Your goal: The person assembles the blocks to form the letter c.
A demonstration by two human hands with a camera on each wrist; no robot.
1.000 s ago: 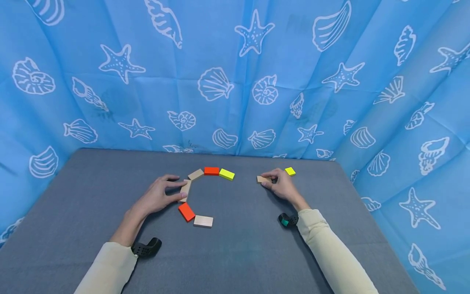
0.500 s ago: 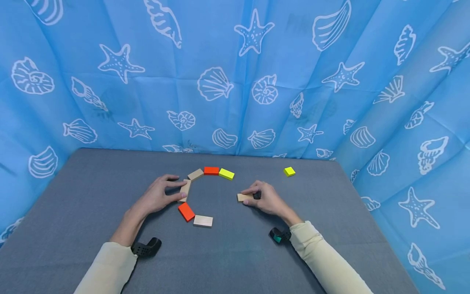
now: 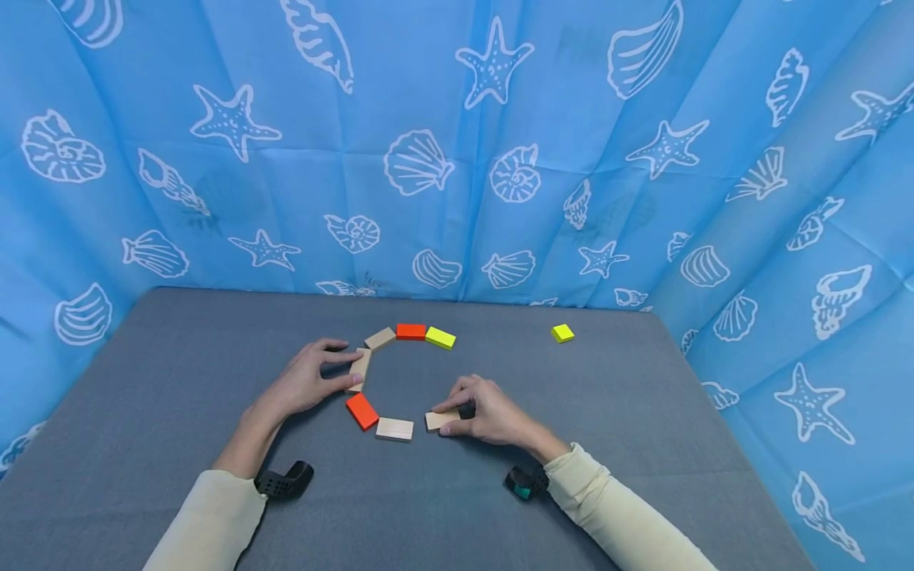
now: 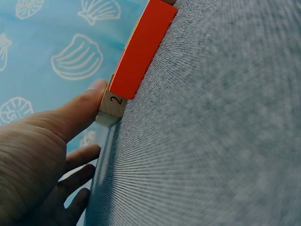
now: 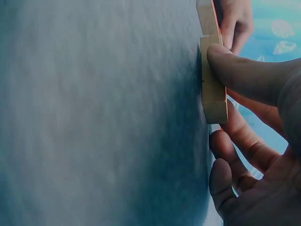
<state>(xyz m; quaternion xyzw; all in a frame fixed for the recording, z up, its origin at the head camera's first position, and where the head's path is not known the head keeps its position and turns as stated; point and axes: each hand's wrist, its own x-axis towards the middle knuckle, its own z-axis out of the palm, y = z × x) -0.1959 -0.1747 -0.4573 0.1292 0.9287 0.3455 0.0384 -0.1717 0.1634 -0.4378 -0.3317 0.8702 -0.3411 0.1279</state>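
Note:
My left hand (image 3: 312, 379) pinches a plain wooden block (image 3: 361, 366) lying at the left of a curved row, thumb at its near end and fingers at its far end. In the left wrist view the thumb touches the block's end, marked with a 2, beside a red block (image 4: 143, 49). Between thumb and fingers my right hand (image 3: 493, 414) holds another plain wooden block (image 3: 439, 421), also seen edge-on as a pale wooden block (image 5: 212, 77) in the right wrist view. It is just right of the row's near-end wooden block (image 3: 394, 429), with a small gap in the head view.
The row curves on through a wooden block (image 3: 381, 339), a red block (image 3: 411, 331) and a yellow block (image 3: 440, 338) at the far side. A lone yellow block (image 3: 562, 333) lies at the back right of the grey cloth (image 3: 457, 507). Behind hangs a blue shell-patterned curtain (image 3: 457, 230).
My right hand has carried its wooden block from the back right, near the lone yellow block, leftward and nearer to the row's near end. My left hand has stayed put.

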